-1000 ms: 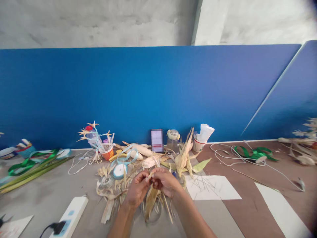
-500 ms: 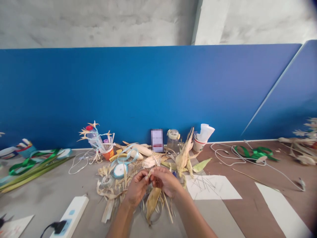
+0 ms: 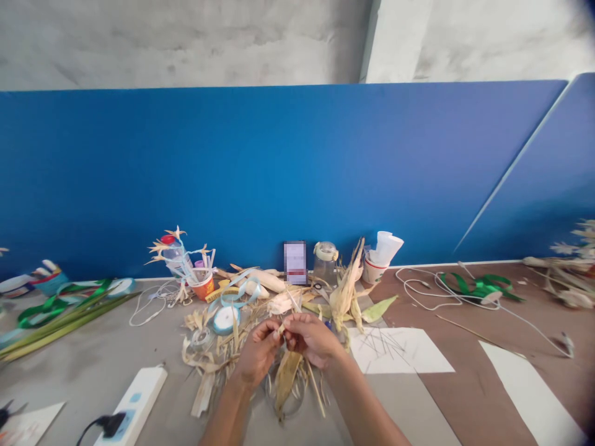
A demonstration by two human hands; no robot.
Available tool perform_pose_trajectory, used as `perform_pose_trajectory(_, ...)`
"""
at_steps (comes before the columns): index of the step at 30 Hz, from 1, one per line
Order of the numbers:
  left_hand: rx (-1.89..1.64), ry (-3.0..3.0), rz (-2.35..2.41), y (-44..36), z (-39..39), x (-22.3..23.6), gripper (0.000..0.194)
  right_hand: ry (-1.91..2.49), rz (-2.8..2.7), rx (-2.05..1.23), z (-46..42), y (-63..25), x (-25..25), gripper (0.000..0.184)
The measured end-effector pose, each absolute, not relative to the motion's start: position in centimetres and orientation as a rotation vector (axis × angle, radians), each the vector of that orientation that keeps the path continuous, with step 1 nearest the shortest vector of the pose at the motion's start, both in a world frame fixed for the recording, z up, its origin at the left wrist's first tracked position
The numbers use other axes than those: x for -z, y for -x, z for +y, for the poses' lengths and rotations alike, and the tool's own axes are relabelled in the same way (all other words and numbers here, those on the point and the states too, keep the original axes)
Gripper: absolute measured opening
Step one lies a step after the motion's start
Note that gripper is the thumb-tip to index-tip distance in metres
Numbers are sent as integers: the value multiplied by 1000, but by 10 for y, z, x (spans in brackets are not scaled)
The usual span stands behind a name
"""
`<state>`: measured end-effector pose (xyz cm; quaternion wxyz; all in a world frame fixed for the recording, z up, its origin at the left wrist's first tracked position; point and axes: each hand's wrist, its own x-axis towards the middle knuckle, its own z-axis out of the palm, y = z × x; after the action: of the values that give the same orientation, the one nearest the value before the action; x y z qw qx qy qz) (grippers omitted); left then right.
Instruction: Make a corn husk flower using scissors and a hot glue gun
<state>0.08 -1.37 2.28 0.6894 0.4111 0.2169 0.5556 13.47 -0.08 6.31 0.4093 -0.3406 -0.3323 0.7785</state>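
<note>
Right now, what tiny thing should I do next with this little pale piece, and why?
Perhaps hold the pale piece steady in your left hand and ease your right hand slightly aside, since both hands crowd closely around it and only a little of it shows.

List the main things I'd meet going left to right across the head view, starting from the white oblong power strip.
White oblong power strip, orange paper cup, left hand, narrow pale dried husk strip, right hand, white-and-red paper cup, glossy green ribbon.
</note>
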Motion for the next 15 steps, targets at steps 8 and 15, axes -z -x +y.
perform_pose_trajectory(8, -1252, -1000, 438, -3, -15, -28, 7, 858, -767, -1924, -1, -127, -58, 31)
perform_pose_trajectory(15, -1279, -927, 569, -1, -14, -24, 15, 928, -803, -1779, -4, -127, -65, 36)
